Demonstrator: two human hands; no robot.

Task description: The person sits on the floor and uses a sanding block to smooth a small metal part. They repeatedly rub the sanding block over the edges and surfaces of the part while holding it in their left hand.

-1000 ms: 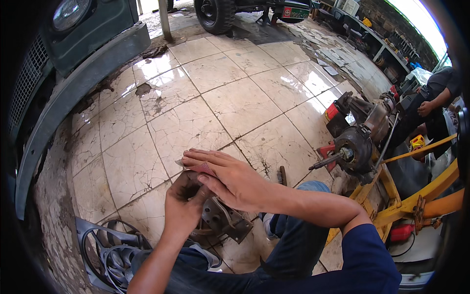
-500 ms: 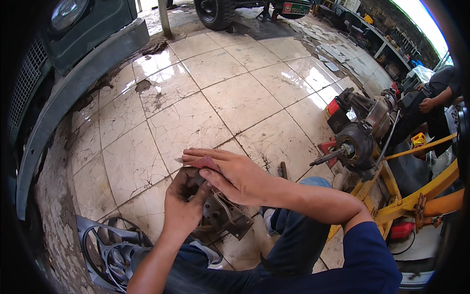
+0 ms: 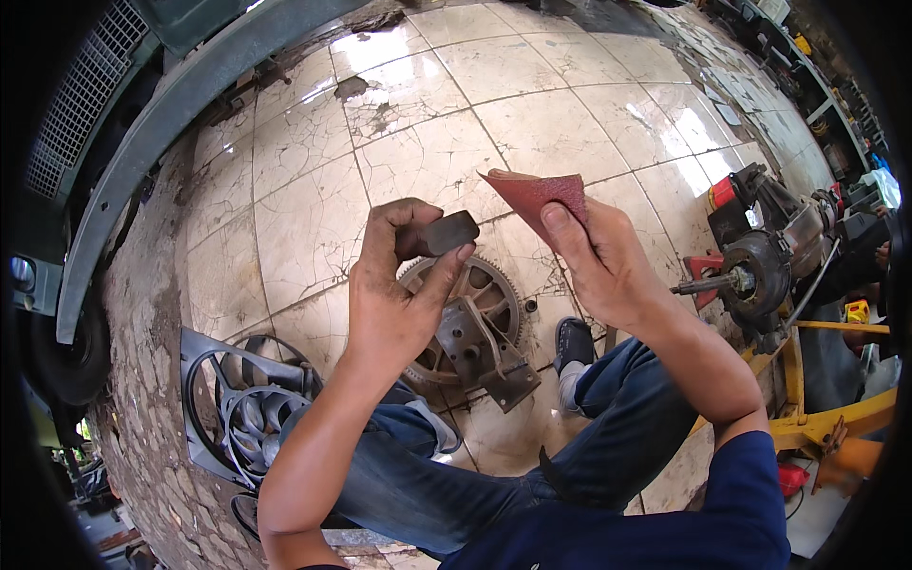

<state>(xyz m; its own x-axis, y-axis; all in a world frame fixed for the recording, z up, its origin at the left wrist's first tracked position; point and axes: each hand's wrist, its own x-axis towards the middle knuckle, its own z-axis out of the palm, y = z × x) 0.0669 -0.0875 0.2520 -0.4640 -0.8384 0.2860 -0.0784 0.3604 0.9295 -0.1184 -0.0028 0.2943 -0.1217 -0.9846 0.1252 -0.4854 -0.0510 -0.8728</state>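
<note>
Between the thumb and fingers of my left hand (image 3: 394,275) is a small dark block (image 3: 450,233) with a smooth, slightly curved side. My left fingertips are blackened. To its right and a little higher, my right hand (image 3: 600,256) pinches a folded sheet of reddish-brown sandpaper (image 3: 543,201), its pointed corner toward the block. Sandpaper and block are apart. Below my hands, on the tiles between my feet, lies a toothed flywheel (image 3: 486,290) with a metal bracket plate (image 3: 475,344) over it. My left hand hides part of the flywheel.
A grey fan shroud (image 3: 214,389) lies at my lower left. A vehicle's bumper (image 3: 157,114) curves along the left. At right, a greasy gearbox assembly (image 3: 760,266) stands by a yellow frame (image 3: 807,418). A small dark ring (image 3: 531,306) lies beside the flywheel.
My hands have parted: the sandpaper has come off the block and moved right and up. The block is now in plain sight. The view has tilted down, showing the flywheel.
</note>
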